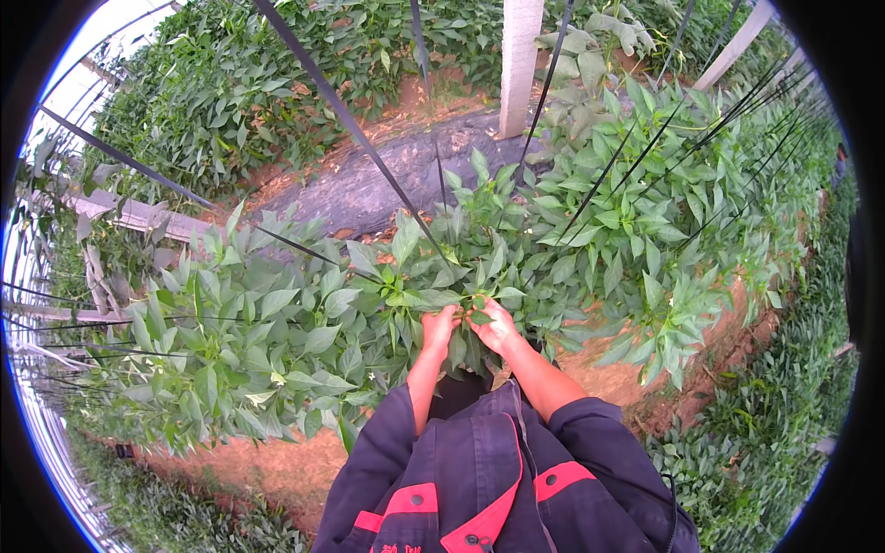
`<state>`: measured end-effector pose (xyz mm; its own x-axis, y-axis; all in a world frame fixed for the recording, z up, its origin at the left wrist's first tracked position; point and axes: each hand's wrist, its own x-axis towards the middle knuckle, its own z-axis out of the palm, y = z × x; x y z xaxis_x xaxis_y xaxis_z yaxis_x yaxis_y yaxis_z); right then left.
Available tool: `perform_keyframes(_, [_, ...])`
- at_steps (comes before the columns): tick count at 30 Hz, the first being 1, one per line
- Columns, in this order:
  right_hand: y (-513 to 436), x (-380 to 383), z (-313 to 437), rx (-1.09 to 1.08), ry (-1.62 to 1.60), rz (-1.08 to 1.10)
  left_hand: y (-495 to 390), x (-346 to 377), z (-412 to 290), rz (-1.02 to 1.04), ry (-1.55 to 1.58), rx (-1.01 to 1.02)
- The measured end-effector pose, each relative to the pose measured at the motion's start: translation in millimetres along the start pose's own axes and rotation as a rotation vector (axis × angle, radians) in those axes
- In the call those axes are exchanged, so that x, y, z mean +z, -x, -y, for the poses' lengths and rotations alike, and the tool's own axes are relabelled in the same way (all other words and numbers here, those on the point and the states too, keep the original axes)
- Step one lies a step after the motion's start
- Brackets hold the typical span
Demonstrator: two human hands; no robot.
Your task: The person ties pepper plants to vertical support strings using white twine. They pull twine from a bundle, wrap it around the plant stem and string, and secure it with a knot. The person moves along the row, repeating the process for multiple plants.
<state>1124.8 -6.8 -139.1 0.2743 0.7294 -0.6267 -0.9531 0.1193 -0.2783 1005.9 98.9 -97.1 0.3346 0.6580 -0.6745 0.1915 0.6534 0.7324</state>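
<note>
Both hands are in among the leafy tops of a row of pepper plants (332, 321), close together in front of my body. My left hand (440, 327) has its thumb and fingers pinched at a shoot, though leaves hide what exactly lies between the fingertips. Just to its right, my right hand (496, 327) holds a green leafy shoot (478, 314) between thumb and fingers. Black support strings (387, 173) run down into the foliage just beyond the hands. Small white flowers (277, 379) show among the leaves on the left.
Behind the row lies dark plastic mulch film (373, 180) with a concrete post (518, 69) standing on it. Another pale post (138, 216) leans at the left. Further pepper plants (228, 90) grow beyond. Bare soil (256, 470) runs beside me, and many strings slant across the right.
</note>
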Motion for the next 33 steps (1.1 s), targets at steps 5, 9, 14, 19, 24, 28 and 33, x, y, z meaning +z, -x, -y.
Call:
perform_keyframes(5, [4, -1, 6, 0.012, -0.045, -0.117, -12, 9, 9, -0.012, -0.101, 0.154])
perform_keyframes(9, [-9, 9, 13, 0.078, 0.231, -0.097, -17, 1, 15, 0.013, 0.001, 0.217])
perform_keyframes(14, [-21, 23, 7, 0.007, 0.516, -0.12, -9, -8, 2, -0.003, 0.049, 0.151])
perform_keyframes(19, [-19, 24, -4, -0.058, 0.612, -0.023, -5, -13, -11, -0.006, -0.159, 0.137])
perform_keyframes(24, [-16, 26, -2, -0.038, 0.784, -0.081, -15, -27, -9, 0.098, -0.005, 0.093])
perform_keyframes(28, [-15, 31, 2, 0.016, 0.948, -0.088, -19, -27, -1, 0.172, -0.013, 0.099])
perform_keyframes(33, [-12, 35, -6, -0.146, 1.031, -0.067, -24, -24, -9, -0.043, -0.106, 0.008])
